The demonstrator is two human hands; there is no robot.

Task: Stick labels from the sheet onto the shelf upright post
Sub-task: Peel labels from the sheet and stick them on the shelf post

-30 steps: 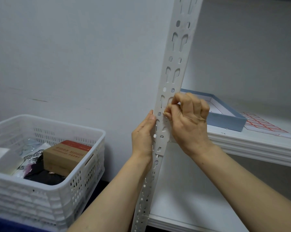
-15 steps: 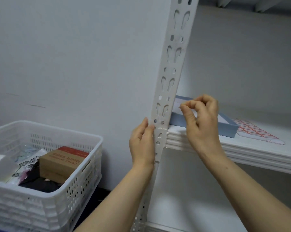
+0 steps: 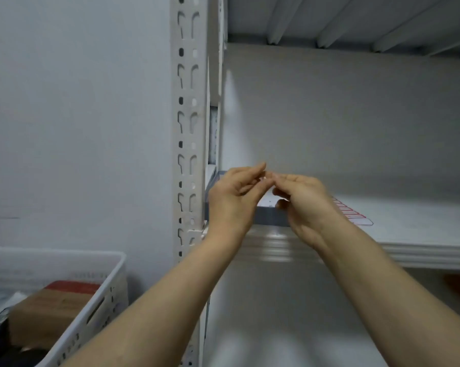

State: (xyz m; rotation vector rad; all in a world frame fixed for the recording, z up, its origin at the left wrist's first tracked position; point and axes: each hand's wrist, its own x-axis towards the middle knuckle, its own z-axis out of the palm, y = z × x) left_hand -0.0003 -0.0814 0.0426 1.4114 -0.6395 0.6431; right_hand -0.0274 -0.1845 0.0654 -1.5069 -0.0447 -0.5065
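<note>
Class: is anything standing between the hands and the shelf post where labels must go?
Nothing visible does. The left hand and right hand meet fingertip to fingertip just right of the post, with only open air between.

Basket (image 3: pixel 101 300) left of upright post (image 3: pixel 188 128), box (image 3: pixel 54 303) inside, tray (image 3: pixel 271 215) on shelf (image 3: pixel 422 229), label sheet (image 3: pixel 354 215) apparently to its right

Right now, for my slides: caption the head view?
Left hand and right hand meet beside the shelf upright post.

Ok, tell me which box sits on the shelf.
The blue box, on the shelf right of the post; the brown box lies in the basket instead.
</note>
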